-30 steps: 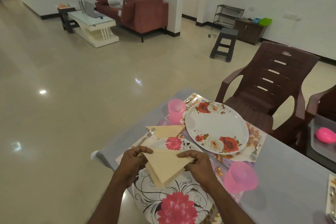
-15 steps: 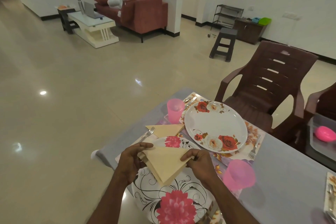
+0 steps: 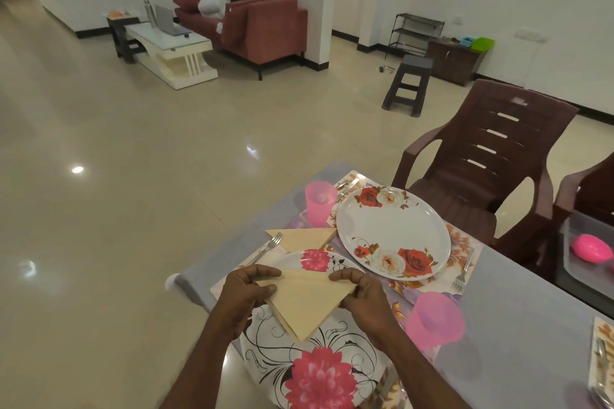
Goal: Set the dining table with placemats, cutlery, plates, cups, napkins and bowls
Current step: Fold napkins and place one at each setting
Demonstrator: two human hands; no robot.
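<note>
A beige napkin [image 3: 307,302] folded into a triangle hangs just above the near plate [image 3: 299,362], which has pink flowers. My left hand [image 3: 244,295] pinches its left corner and my right hand [image 3: 367,297] pinches its right corner. A second folded napkin [image 3: 304,237] lies on the table beyond, beside a fork [image 3: 267,247]. The rose-patterned plate [image 3: 393,231] sits on a floral placemat [image 3: 461,242] with a fork [image 3: 463,274] at its right. One pink cup [image 3: 319,202] stands at the far left, another pink cup [image 3: 433,322] near my right wrist.
The grey table [image 3: 518,309] has its corner at the left. Brown plastic chairs [image 3: 481,156] stand along the far side. A tray with a pink object [image 3: 593,247] is at the right edge. More cutlery on a placemat [image 3: 603,352] lies at the lower right.
Both hands have drawn the folded napkin slightly toward me and flattened it, its point now aimed at me over the near plate.
</note>
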